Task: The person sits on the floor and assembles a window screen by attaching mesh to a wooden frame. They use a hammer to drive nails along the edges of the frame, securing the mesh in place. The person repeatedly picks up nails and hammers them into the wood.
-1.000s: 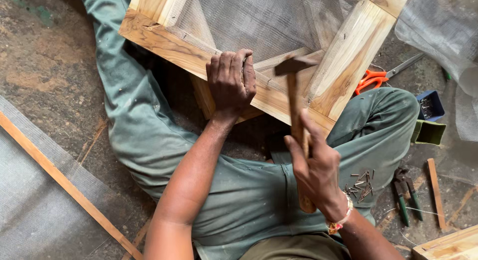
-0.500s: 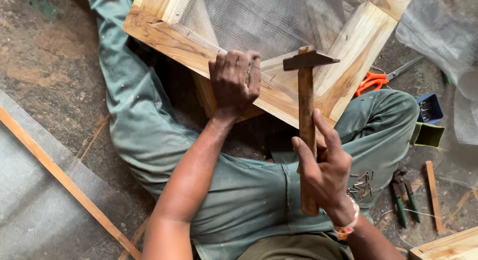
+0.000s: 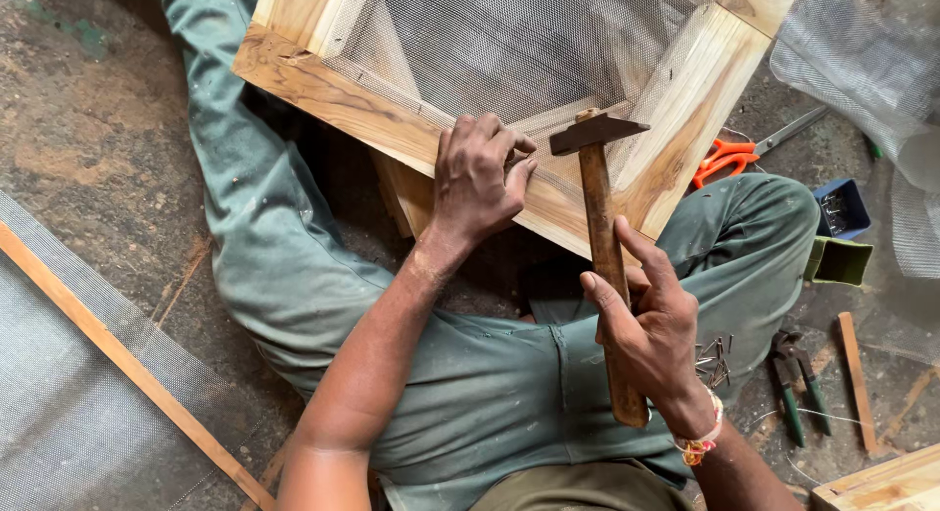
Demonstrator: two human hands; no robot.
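Note:
A square wooden frame (image 3: 323, 90) covered with grey wire mesh (image 3: 529, 51) rests across my green-trousered legs. My left hand (image 3: 480, 178) presses on the frame's near rail, fingers bent as if pinching something small against the wood; what it pinches is hidden. My right hand (image 3: 651, 330) grips the wooden handle of a hammer (image 3: 599, 208). The hammer's dark metal head hovers just right of my left fingertips, over the mesh edge.
Loose nails (image 3: 715, 359) lie on my right thigh. Orange-handled scissors (image 3: 729, 159), a blue box (image 3: 842, 208), a green box (image 3: 839, 261) and pliers (image 3: 798, 379) lie on the ground at right. A mesh sheet with a wooden strip (image 3: 117, 354) lies at left.
The hammer has swung up from the frame and then tilted back toward my left fingertips. My left hand has stayed on the near rail.

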